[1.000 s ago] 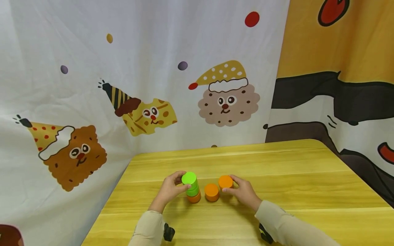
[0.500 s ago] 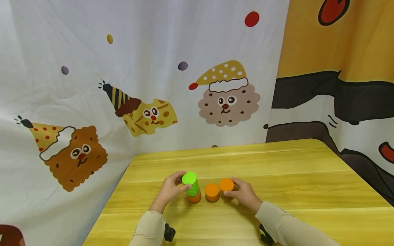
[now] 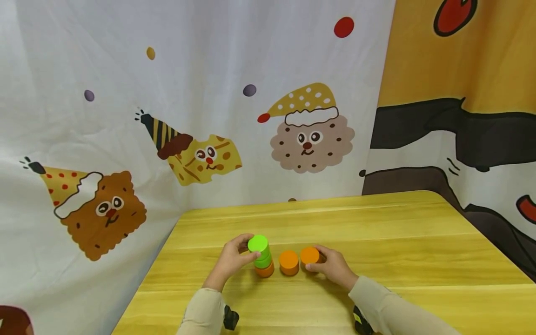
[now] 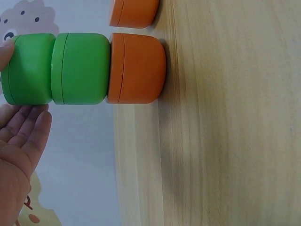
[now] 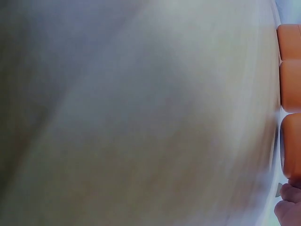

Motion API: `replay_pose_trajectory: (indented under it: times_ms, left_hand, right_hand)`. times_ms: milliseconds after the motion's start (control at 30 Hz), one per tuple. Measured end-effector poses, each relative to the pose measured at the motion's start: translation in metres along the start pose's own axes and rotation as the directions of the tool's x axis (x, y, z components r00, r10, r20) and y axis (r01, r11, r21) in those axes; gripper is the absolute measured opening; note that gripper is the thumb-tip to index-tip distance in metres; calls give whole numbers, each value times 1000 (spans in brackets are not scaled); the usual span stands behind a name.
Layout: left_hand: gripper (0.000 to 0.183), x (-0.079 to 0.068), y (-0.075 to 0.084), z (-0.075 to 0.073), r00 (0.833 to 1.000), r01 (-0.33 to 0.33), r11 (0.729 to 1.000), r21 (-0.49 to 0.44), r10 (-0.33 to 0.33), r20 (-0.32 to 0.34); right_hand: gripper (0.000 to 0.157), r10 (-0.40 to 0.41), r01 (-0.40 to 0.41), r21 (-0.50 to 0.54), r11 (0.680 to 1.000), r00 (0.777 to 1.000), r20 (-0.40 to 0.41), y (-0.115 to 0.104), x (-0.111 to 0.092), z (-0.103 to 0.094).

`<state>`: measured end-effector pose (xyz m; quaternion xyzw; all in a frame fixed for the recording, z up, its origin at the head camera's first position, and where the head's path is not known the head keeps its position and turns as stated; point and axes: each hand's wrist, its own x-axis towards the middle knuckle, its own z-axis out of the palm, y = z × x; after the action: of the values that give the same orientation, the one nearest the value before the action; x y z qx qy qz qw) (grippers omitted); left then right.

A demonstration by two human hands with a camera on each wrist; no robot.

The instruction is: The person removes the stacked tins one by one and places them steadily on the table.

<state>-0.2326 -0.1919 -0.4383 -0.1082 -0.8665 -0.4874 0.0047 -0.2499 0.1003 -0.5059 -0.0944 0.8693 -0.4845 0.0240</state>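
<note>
A stack of small round lidded containers stands left of the middle of the table: an orange one [image 3: 264, 270] at the bottom, a green one [image 4: 82, 68] on it and another green one [image 3: 258, 244] on top. My left hand [image 3: 231, 261] grips the top green container from the left, thumb on the near side, fingers behind. Right of the stack, a second orange container [image 3: 289, 263] stands by itself. Beside it, my right hand [image 3: 336, 268] holds a third orange container [image 3: 310, 256] between thumb and fingers. In the right wrist view that container [image 5: 292, 148] shows only at the right edge.
The containers are on a wood-grain table [image 3: 393, 232]. Behind it and along its left side hangs a white curtain [image 3: 201, 56] printed with cartoon snacks. An orange, black and white printed cloth [image 3: 444, 74] hangs at the right.
My right hand has come down and slightly toward me with its orange container, now level beside the middle one. The left hand keeps its place on the stack.
</note>
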Motion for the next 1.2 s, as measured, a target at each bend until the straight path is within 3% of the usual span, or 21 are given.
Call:
replay_pose_trajectory:
  times_ms: [600,833,1067,1200]
  left_hand:
    - [55,2,-6,0,1000,-9,1000,-13,9,7]
    - [55,2,-5,1,1000,-21,1000,-19,21,6]
    - [58,2,-8,2,998,-56,998,-36,56,-6]
    - [68,2,-14,5,998,-62,997,-55,61,-15]
  right_hand:
    - [53,5,-5,70,998,1000,4,2,-2,-2]
    - [60,24,-24,96,995,1000,-4,5,-2,-2]
    - [82,56,-58,122,991,998,16,1,1,-3]
    - [76,-4,3,117,993,1000,10,-12,6,-1]
